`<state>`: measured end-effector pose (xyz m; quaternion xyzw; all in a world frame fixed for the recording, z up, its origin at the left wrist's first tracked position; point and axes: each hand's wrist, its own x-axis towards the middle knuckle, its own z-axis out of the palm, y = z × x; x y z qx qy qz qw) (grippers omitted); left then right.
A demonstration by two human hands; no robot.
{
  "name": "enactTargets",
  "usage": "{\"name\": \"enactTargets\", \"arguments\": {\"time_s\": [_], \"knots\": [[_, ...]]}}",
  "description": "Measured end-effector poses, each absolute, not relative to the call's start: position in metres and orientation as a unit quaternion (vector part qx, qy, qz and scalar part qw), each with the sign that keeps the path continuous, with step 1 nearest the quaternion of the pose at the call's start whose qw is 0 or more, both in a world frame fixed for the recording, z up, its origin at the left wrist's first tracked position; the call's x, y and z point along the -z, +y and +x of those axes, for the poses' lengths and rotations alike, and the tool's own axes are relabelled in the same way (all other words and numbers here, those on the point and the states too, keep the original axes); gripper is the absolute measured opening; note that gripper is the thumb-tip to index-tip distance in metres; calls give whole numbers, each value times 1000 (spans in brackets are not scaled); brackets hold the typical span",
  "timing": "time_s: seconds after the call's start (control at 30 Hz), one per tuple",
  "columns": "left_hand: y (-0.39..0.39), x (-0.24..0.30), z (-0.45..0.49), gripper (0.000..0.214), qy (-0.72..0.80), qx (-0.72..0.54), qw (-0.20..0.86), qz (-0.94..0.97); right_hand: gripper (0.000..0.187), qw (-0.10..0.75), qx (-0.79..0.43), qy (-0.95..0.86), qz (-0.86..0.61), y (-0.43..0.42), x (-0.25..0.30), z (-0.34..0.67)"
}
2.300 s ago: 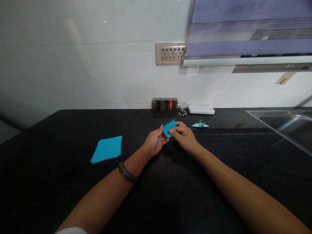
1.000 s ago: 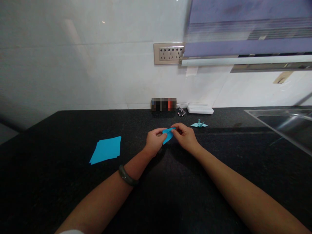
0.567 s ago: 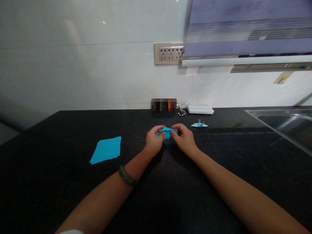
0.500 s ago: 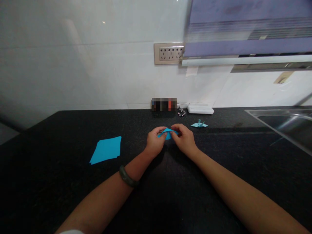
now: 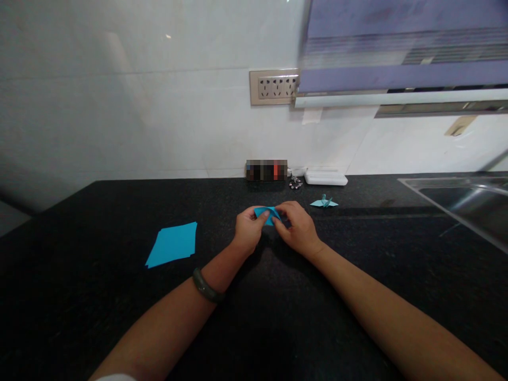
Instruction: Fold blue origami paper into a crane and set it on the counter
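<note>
A small folded piece of blue paper (image 5: 270,216) is held between my two hands above the black counter. My left hand (image 5: 249,228) pinches its left side, thumb on top and fingers behind. On the paper's right edge, the thumb and fingers of my right hand (image 5: 297,227) close around it. The exact folds are too small to make out. A stack of blue paper sheets (image 5: 173,244) lies to the left of my left hand. Behind my right hand, a light blue paper crane (image 5: 324,202) stands on the counter.
Along the wall sit a blurred-out dark box (image 5: 265,170), a beaded bracelet (image 5: 295,182) and a white flat device (image 5: 326,178). A metal sink (image 5: 464,206) is set in the counter (image 5: 119,317) at the right. A socket panel (image 5: 273,88) is on the wall.
My left hand has shifted slightly left. The blue paper has turned between my fingers, showing a flatter face, and my right thumb has moved toward its lower right edge.
</note>
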<state>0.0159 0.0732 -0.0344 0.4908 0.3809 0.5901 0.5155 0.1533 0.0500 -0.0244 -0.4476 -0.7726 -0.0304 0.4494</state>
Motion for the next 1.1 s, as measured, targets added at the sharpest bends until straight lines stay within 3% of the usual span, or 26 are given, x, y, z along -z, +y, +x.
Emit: {"name": "enactTargets", "arguments": {"time_s": [0.43, 1.1], "knots": [[76, 46, 13, 19, 415, -527, 507, 542, 26, 443, 45, -777, -445, 55, 30, 155], [71, 36, 17, 26, 347, -531, 630, 448, 29, 375, 68, -821, -425, 55, 30, 161]]}}
